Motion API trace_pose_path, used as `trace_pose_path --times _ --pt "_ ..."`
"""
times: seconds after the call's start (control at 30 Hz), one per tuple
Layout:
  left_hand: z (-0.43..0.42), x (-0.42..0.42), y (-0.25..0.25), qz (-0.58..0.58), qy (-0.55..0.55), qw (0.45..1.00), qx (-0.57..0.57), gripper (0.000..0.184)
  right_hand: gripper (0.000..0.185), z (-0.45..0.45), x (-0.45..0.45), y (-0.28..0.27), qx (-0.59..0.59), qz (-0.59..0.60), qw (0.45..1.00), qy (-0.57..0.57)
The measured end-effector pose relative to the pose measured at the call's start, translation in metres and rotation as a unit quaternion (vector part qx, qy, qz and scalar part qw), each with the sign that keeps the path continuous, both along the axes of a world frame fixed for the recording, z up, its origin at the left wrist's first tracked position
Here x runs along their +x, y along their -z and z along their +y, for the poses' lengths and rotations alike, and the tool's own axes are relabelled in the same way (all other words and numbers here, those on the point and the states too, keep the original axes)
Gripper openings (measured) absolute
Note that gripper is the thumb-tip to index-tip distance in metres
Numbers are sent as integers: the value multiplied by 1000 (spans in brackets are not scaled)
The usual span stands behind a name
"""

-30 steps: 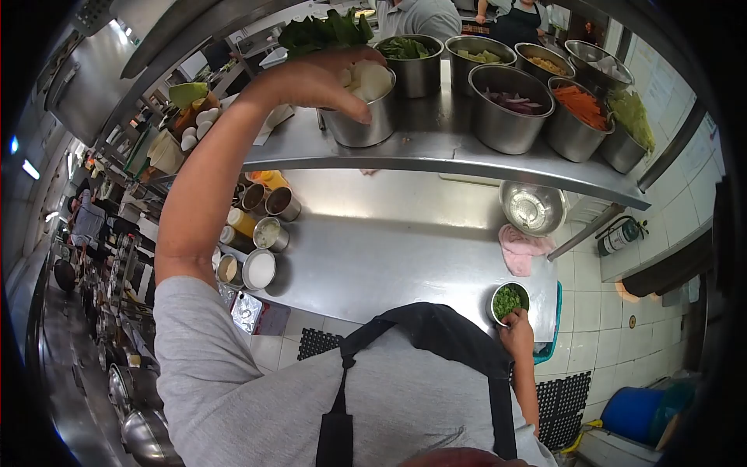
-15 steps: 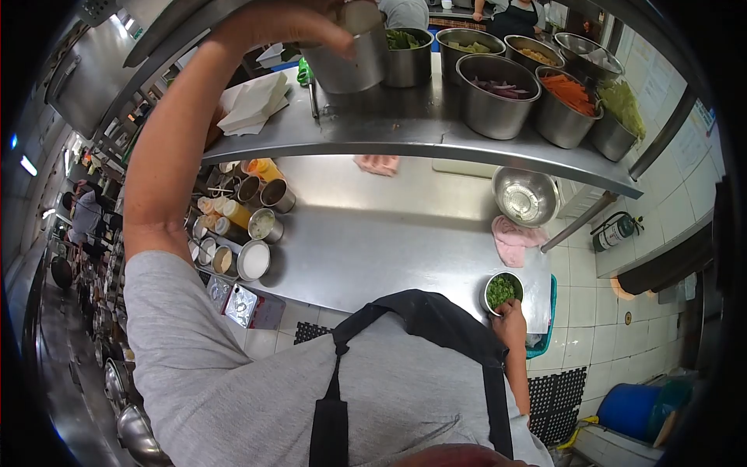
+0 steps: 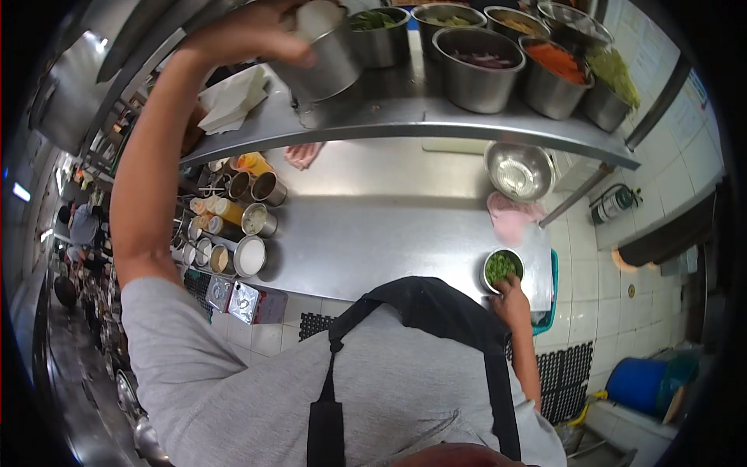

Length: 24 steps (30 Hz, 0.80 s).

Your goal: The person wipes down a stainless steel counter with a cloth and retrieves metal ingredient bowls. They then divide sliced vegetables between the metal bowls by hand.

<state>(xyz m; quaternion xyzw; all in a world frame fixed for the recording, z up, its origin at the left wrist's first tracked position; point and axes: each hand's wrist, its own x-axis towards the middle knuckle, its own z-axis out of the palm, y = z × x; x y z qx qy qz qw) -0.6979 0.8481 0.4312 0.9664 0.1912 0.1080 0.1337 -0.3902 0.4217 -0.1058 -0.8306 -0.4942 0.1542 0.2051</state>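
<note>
At the upper left, my left hand (image 3: 253, 35) is closed around a tall metal pot (image 3: 327, 70) at the shelf, thumb across its near side. The pot leans to one side; a pale round thing shows at its mouth, and the rest of my fingers are hidden. Low on the right, my right hand (image 3: 510, 302) grips the near rim of a small metal bowl (image 3: 486, 272), fingertips over the chopped greens (image 3: 499, 267) inside. That bowl is at the counter's right end.
Metal pots of sliced red onion (image 3: 481, 78), shredded carrot (image 3: 556, 66) and lettuce (image 3: 615, 78) line the shelf (image 3: 373, 121). White napkins (image 3: 233, 101) lie left. Below are sauce bottles (image 3: 228, 210), a steel bowl (image 3: 520, 173) and a pink cloth (image 3: 513, 218).
The view has shifted. The tall pot in my left hand has come nearer the shelf edge and tilts more. My right fingertips reach further over the greens. A pinkish thing under the shelf moved left.
</note>
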Motion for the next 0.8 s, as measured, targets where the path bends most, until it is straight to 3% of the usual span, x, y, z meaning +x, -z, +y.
trace_pose_path --times 0.03,0.1,0.2,0.37,0.5,0.57,0.63,0.67,0.73,0.77,0.8 --pt "-3 -7 5 32 -45 998 -16 98 44 2 -2 -15 -25 -3 1000 -8" --pt "-17 -19 11 53 -48 997 -30 108 50 6 3 -51 -39 21 999 -26" --pt "-51 -30 32 65 -62 995 -37 111 45 23 11 -102 -118 -18 993 2" --pt "-101 -59 88 -23 -73 988 -135 103 46 60 55 -105 -171 -48 983 -47" --pt "-121 -66 128 72 -11 996 -41 94 50 105 98 -48 -86 -48 993 -59" --pt "-126 -78 175 96 -40 995 -13 93 64 143 127 -6 -9 -84 994 -70" --pt "-133 -90 232 103 -103 989 -27 94 91 181 160 77 -58 -149 985 -60" --pt "-137 -95 261 106 -127 985 -40 96 96 183 152 85 -52 -120 991 -24" --pt "-140 -106 326 92 -160 981 -61 96 78 183 126 53 -94 -107 990 25" --pt "-142 -110 356 81 -168 980 -69 94 61 196 143 91 -30 -148 988 16" --pt "-144 -110 377 67 -180 979 -65 94 49 201 139 82 -23 -126 991 28"
